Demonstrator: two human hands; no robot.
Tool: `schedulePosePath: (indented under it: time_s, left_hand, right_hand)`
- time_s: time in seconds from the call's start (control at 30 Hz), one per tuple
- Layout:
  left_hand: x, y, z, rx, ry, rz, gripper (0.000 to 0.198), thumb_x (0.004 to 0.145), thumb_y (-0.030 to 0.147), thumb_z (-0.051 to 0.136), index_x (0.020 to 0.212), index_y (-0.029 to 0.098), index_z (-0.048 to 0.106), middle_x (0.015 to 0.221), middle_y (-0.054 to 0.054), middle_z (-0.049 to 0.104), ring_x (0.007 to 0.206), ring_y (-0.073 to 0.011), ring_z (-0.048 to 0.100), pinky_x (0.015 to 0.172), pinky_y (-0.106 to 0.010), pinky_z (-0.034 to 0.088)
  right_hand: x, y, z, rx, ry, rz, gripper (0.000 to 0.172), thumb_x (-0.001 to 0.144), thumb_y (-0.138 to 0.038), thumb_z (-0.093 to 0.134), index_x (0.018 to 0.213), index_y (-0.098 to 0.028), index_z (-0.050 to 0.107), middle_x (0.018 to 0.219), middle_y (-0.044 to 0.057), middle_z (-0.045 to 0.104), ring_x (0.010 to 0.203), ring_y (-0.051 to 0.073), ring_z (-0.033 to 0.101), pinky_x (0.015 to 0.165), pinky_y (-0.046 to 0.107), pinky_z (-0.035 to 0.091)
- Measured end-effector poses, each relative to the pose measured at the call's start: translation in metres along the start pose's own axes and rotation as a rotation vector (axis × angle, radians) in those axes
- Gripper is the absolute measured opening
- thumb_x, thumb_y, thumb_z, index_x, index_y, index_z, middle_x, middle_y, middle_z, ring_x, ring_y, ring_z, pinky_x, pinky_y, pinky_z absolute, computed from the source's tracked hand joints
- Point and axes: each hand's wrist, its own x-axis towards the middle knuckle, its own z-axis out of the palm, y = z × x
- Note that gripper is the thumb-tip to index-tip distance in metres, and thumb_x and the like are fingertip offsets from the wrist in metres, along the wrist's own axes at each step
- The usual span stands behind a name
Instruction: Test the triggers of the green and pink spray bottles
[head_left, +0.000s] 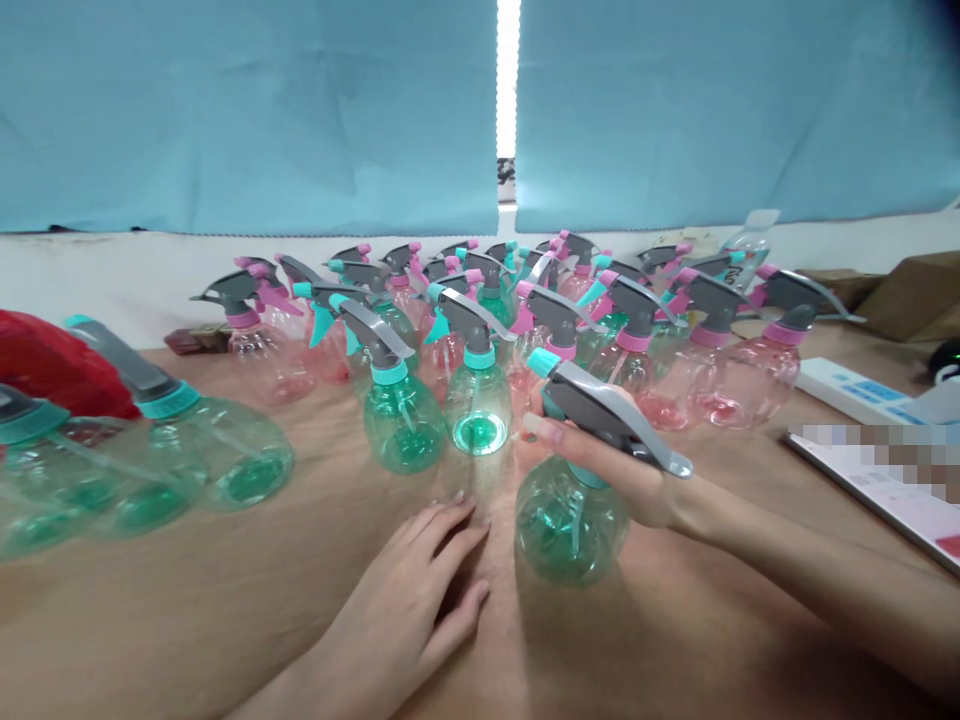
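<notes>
Table, left: brown table top [247, 590] shows from the near left up to the left green bottles [244, 465].
Table, middle: a strip of it lies between the left green bottles and the middle green pair, and a narrower one between the left hand [420, 580] and the held bottle.
Table, right: the wood continues under the right forearm, up to the flat panel's [877, 490] dark edge.
Left hand: palm down over the table, fingers loosely spread, left of the held bottle and apart from it.
Held spray bottle [559, 535]: in front, right of centre; round clear-green body, turquoise collar and nozzle, grey head, thin tube inside. Nozzle points up-left. Cannot tell whether its base touches the table.
Right hand [637, 475]: closed around that bottle just below its head, one finger along the near side.
Far left: red bag [60, 360] behind the left green bottles.
Middle: green pair [405, 430] close ahead of the left hand; a crowd of pink bottles [270, 365] and green ones behind, heads overlapping.
Right: white box [855, 390] beyond the panel, cardboard [911, 300] behind.
Back: white wall [90, 275] under blue curtains [225, 110] closes the far side.
</notes>
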Motion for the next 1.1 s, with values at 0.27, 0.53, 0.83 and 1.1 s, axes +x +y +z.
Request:
schedulePosePath:
  time_s: [0.27, 0.53, 0.83, 1.1]
  left_hand:
    - [0.0000, 0.0001, -0.0003, -0.014, 0.016, -0.009, 0.034, 0.094, 0.029, 0.050, 0.127, 0.020, 0.051, 0.132, -0.010, 0.055, 0.121, -0.0287, 0.051, 0.099, -0.047, 0.044]
    - [0.0006, 0.0005, -0.0006, -0.009, 0.005, -0.010, 0.033, 0.095, 0.029, 0.049, 0.127, 0.019, 0.051, 0.132, -0.011, 0.055, 0.121, -0.0289, 0.051, 0.099, -0.047, 0.044]
    - [0.0008, 0.0003, -0.0001, -0.015, -0.018, -0.015, 0.033, 0.096, 0.028, 0.048, 0.127, 0.018, 0.050, 0.131, -0.012, 0.055, 0.122, -0.0286, 0.050, 0.100, -0.048, 0.043]
    - [0.0005, 0.0001, -0.0005, -0.018, -0.025, -0.024, 0.034, 0.095, 0.028, 0.049, 0.128, 0.019, 0.050, 0.133, -0.012, 0.054, 0.123, -0.0293, 0.049, 0.099, -0.048, 0.043]
  right_hand:
    - [0.0022, -0.0031, -0.0022, 0.008, -0.007, 0.009, 0.026, 0.091, -0.032, 0.054, 0.071, -0.022, 0.041, 0.061, -0.007, 0.033, 0.054, 0.008, 0.028, 0.048, 0.026, 0.025]
    - [0.0000, -0.0018, 0.0006, 0.005, 0.053, 0.103, 0.014, 0.088, -0.035, 0.056, 0.098, -0.026, 0.058, 0.055, -0.006, 0.046, 0.051, 0.013, 0.044, 0.055, 0.030, 0.041]
    - [0.0002, -0.0022, 0.0022, -0.008, 0.081, 0.065, 0.013, 0.086, -0.031, 0.057, 0.098, -0.025, 0.061, 0.059, -0.005, 0.051, 0.050, 0.012, 0.046, 0.056, 0.030, 0.045]
    - [0.0003, -0.0017, 0.0026, -0.008, 0.074, 0.063, 0.014, 0.087, -0.032, 0.057, 0.099, -0.027, 0.061, 0.057, -0.005, 0.051, 0.052, 0.014, 0.048, 0.054, 0.030, 0.044]
